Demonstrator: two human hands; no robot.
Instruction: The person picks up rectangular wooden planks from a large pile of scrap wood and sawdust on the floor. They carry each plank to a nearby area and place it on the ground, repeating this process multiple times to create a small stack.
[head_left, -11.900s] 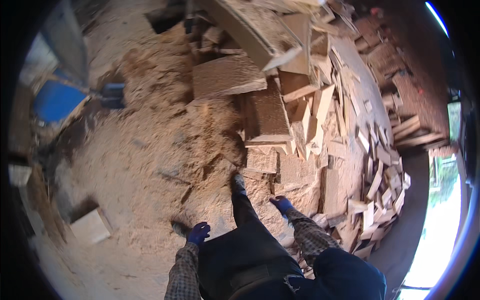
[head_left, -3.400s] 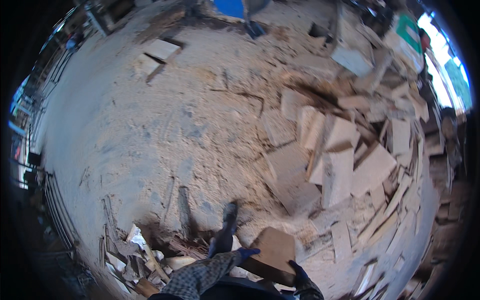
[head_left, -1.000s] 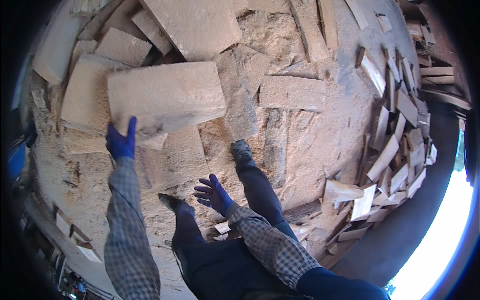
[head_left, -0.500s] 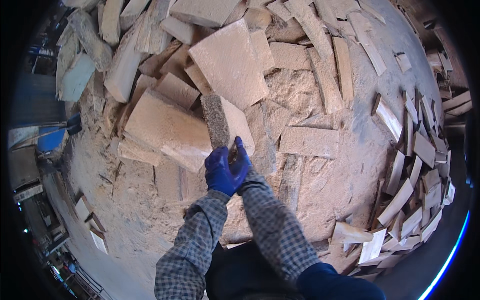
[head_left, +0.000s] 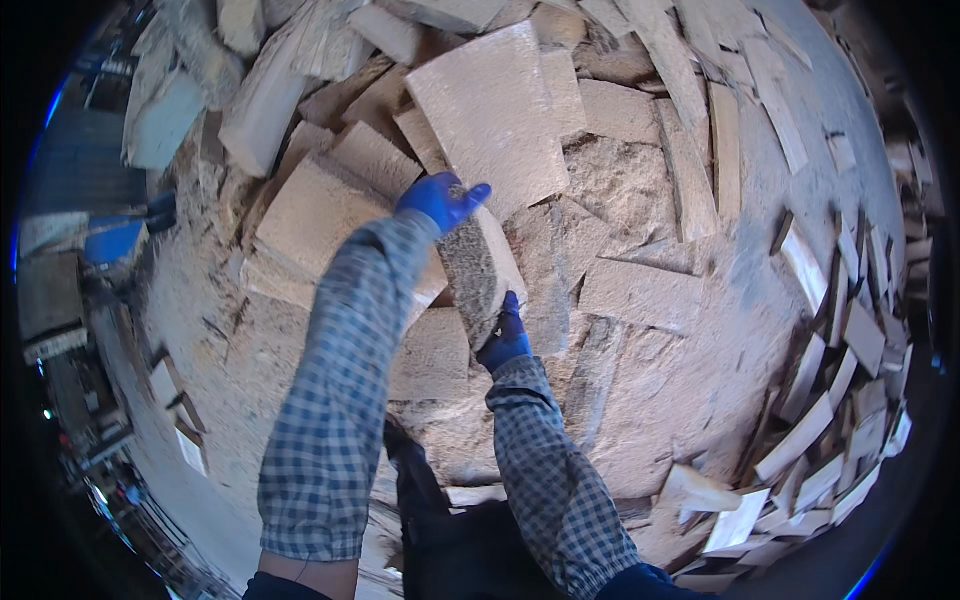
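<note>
- Left hand (head_left: pixel 440 203), blue-gloved: gripping the far end of a rough-sided wood block (head_left: pixel 472 268), just below the broad sawn slab (head_left: pixel 490 110), which serves as landmark.
- Right hand (head_left: pixel 507 340), likewise gloved: clasping the block's near end, farther below the slab.
- Block: tilted; one long face dark, coarse and grainy, the adjoining face pale and smoother. Contact with the slab cannot be determined.
- Flat board piece (head_left: pixel 640 293): lying below and right of the slab.
- Ground (head_left: pixel 660 400): below the slab, coated in tan sawdust; greyer patches to its right.
- Scattered offcuts (head_left: pixel 800 440): heaped well right of and below the slab, at varied angles.
- Blue object (head_left: pixel 115 242): well left of the slab, kind unclear; the room's edge beyond is dim and cluttered.
</note>
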